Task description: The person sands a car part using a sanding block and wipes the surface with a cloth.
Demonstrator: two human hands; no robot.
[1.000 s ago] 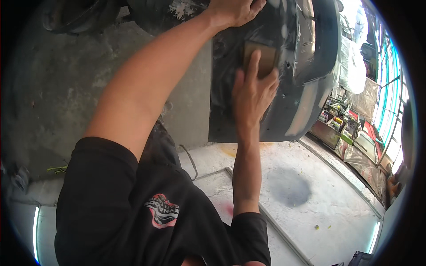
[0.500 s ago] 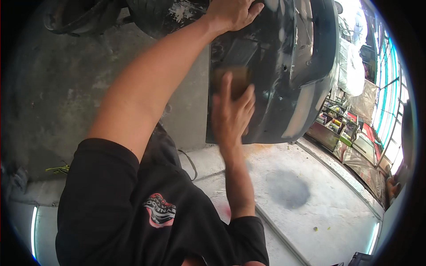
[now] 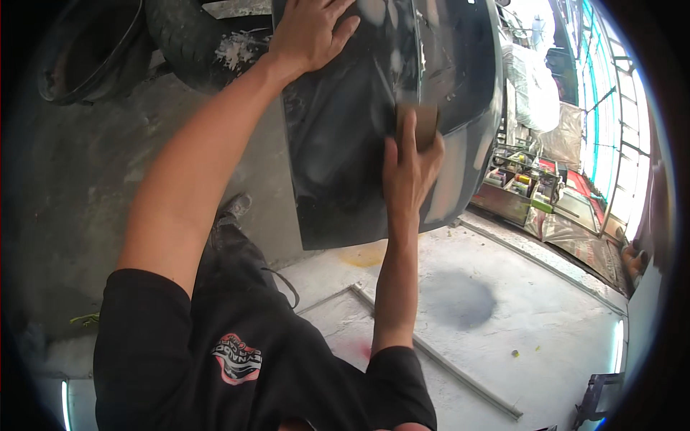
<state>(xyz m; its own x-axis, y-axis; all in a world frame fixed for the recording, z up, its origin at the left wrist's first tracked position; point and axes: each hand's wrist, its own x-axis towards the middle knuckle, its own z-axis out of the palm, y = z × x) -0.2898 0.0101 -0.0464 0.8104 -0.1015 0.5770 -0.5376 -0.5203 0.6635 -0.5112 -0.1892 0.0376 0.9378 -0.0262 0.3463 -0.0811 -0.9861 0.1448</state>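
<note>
A dark car body panel (image 3: pixel 345 158) with pale sanded patches stands upright in front of me. My left hand (image 3: pixel 310 30) lies flat and spread on its upper left part. My right hand (image 3: pixel 408 167) presses a brown sanding block (image 3: pixel 424 123) against the middle of the panel, fingers laid over the block. Both forearms reach up from my black shirt at the bottom of the view.
A tyre (image 3: pixel 208 36) and a dark round tub (image 3: pixel 86 50) lie at the upper left. The concrete floor (image 3: pixel 503 316) carries a grey paint stain and raised strips. Shelves with small cans (image 3: pixel 517 187) and covered goods stand at the right.
My right hand with the sanding block slid left and down across the panel, then back to the right and up. My left hand stayed on the panel's top.
</note>
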